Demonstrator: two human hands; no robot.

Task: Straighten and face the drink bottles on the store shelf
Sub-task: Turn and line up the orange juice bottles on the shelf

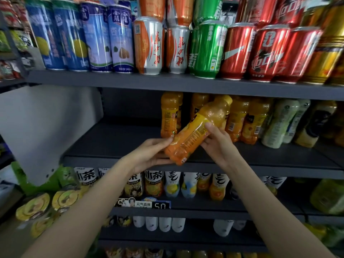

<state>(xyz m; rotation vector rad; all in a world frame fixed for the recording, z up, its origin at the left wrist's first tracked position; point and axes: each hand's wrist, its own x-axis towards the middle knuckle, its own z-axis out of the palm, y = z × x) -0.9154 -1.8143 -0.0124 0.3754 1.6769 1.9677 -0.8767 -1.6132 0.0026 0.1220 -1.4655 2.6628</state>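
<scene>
Both hands, left (149, 153) and right (217, 140), gripping a tilted bottle (195, 135) full of orange drink, above the shelf (111, 144).

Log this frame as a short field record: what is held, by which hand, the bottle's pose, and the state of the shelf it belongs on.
held item: orange plastic juice bottle, yellow cap
left hand: grip on the bottle's base end
right hand: grip on the labelled middle
bottle pose: tilted, cap up and to the right, off the shelf
label facing: small-print side toward camera
grey metal middle shelf: bare on its left part; upright orange bottles stand behind the held one
</scene>
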